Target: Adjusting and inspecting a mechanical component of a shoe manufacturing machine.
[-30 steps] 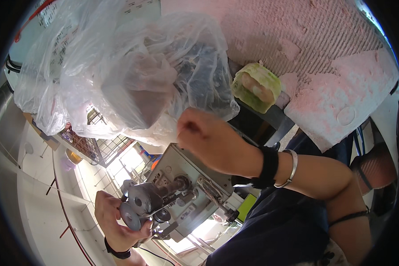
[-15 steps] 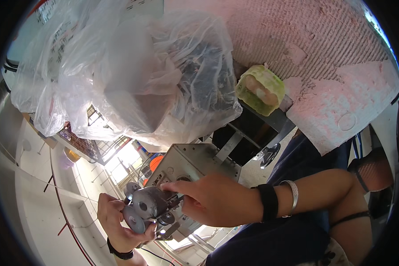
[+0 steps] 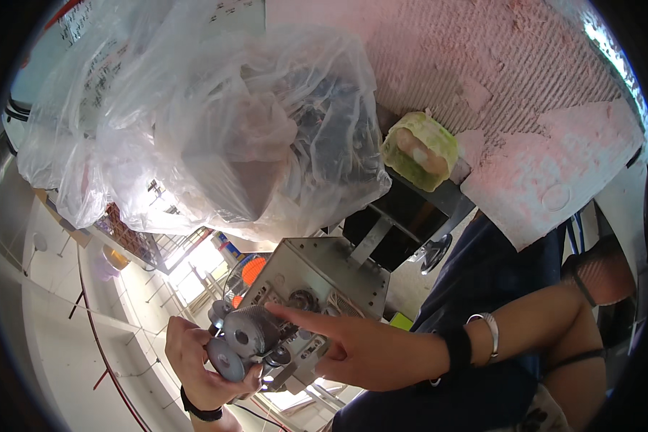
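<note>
A metal machine (image 3: 317, 263) stands below the middle of the view, with a ridged grey roller (image 3: 250, 330) and smaller wheels on its near left face. My left hand (image 3: 194, 367) is wrapped around a smooth grey disc (image 3: 226, 359) beside the roller, its thumb at the disc's lower edge and its fingers behind. The index finger of my right hand (image 3: 381, 354) is stretched out, its tip at the upper right edge of the roller. Its other fingers are partly curled and hold nothing visible. Black bands are on both wrists, and a silver bracelet is on the right one.
Large crumpled clear plastic bags (image 3: 266, 137) hang over the machine. A yellow-green open container (image 3: 421, 151) sits on a dark box (image 3: 403, 216) beside pink-dusted ribbed cardboard (image 3: 482, 72). An orange round part (image 3: 253, 271) is behind the machine.
My right hand has drawn slightly down and right, with its index finger straighter, uncovering more of the machine's face. My left hand keeps its hold on the disc. The view has shifted slightly.
</note>
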Tool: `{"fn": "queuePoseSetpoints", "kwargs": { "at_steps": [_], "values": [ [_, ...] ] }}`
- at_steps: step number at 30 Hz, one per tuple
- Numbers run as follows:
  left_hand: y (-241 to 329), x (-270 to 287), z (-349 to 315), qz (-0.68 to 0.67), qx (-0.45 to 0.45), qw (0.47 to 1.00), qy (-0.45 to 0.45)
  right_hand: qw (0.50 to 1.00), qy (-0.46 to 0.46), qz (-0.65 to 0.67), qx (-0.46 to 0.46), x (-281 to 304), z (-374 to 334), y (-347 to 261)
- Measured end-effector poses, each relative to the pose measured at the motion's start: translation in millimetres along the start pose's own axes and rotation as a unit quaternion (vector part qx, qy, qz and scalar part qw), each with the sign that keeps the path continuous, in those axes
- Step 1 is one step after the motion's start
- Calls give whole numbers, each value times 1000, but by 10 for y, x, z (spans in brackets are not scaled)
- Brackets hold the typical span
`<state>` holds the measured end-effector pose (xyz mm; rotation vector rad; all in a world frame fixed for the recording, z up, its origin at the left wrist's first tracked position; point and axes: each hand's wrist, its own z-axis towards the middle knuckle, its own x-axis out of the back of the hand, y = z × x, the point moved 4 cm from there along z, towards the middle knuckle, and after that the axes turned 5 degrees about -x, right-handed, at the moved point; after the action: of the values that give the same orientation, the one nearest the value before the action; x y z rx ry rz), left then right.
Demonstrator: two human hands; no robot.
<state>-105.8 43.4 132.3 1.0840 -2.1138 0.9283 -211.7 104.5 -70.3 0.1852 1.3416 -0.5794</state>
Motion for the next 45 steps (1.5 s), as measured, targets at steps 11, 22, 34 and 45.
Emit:
{"fn": "queuePoseSetpoints", "kwargs": {
  "at_steps": [11, 22, 34, 45],
  "values": [
    [16, -11, 79, -13, -40, 999, 8, 987, 77, -40, -133, -14, 143, 226],
    [80, 34, 103, 22, -52, 998, -17, 989, 91, -43, -112, -110, -8, 292],
    [210, 127, 101, 84, 10, 996, -18, 991, 57, 72, -100, -206, -185, 21],
    [183, 85, 105, 73, -44, 996, -28, 992, 41, -10, -116, 209, 177, 268]
  ]
}}
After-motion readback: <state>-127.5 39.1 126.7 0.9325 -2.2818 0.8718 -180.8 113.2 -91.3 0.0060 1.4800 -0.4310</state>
